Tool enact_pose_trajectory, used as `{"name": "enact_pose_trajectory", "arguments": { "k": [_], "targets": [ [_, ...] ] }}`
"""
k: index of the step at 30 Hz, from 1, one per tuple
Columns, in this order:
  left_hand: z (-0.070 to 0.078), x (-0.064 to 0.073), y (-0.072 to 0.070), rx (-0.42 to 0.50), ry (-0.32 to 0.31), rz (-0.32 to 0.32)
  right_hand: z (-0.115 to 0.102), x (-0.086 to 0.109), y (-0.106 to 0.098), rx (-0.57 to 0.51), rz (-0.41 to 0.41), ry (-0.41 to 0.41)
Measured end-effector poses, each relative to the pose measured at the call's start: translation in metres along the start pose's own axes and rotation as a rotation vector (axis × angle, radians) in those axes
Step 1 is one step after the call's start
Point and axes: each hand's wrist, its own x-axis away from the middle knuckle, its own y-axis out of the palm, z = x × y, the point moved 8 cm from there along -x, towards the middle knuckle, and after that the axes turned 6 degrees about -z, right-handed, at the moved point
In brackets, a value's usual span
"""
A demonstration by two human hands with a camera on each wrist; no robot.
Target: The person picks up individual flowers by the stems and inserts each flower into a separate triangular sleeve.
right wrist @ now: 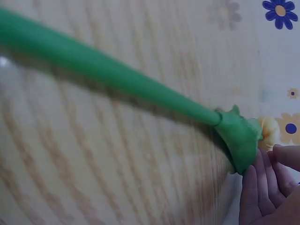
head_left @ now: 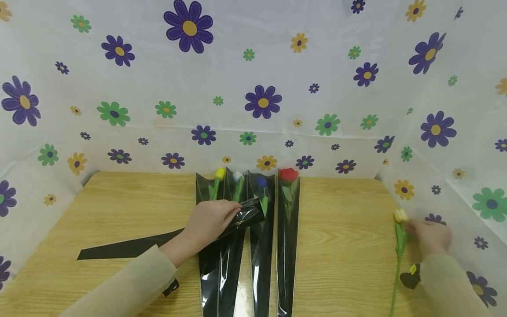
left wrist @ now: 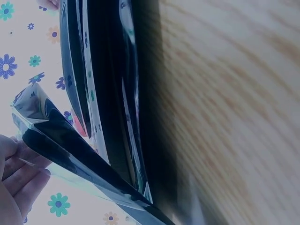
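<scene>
My left hand (head_left: 207, 222) pinches the wide open end of a black flower sleeve (head_left: 130, 247) with a clear front. The sleeve's narrow end points left, and its mouth crosses over several filled sleeves. In the left wrist view, the fingers sit behind the clear side of the sleeve (left wrist: 61, 129). At the right, my right hand (head_left: 429, 233) pinches a pale yellow artificial tulip (head_left: 400, 215) just under its bloom. Its green stem runs toward the near edge. The right wrist view shows thumb and fingertips at the bloom (right wrist: 269, 131), beside the green leaf (right wrist: 241, 140).
Several black sleeves stand side by side mid-table, holding a yellow flower (head_left: 219, 174), a white one (head_left: 237, 177), a blue one (head_left: 261, 182) and a red rose (head_left: 288, 175). A flower-printed white cloth (head_left: 222, 79) encloses the wooden table (head_left: 340, 237) behind and at the sides.
</scene>
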Motion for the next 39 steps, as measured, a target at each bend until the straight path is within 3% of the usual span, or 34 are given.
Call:
{"name": "enact_pose_trajectory", "arguments": {
  "k": [8, 16, 21, 27, 34, 39],
  "targets": [
    [0.001, 0.0, 0.0, 0.004, 0.003, -0.002, -0.014, -0.002, 0.004, 0.312, 0.057, -0.119],
    [0.001, 0.001, 0.0, -0.006, 0.011, 0.001, -0.028, -0.001, 0.01, 0.511, 0.017, -0.18],
    [0.0, 0.001, -0.001, -0.006, -0.001, 0.001, -0.04, 0.005, 0.021, 0.567, 0.003, -0.277],
    [0.002, 0.002, 0.002, -0.004, -0.009, -0.011, -0.042, 0.006, 0.027, 0.64, 0.019, -0.323],
    [0.003, 0.002, 0.005, -0.007, -0.001, -0.011, -0.039, 0.003, 0.027, 0.65, 0.03, -0.28],
    [0.002, 0.002, 0.006, -0.006, -0.007, -0.022, -0.038, 0.003, 0.026, 0.581, -0.012, -0.217]
  ]
}}
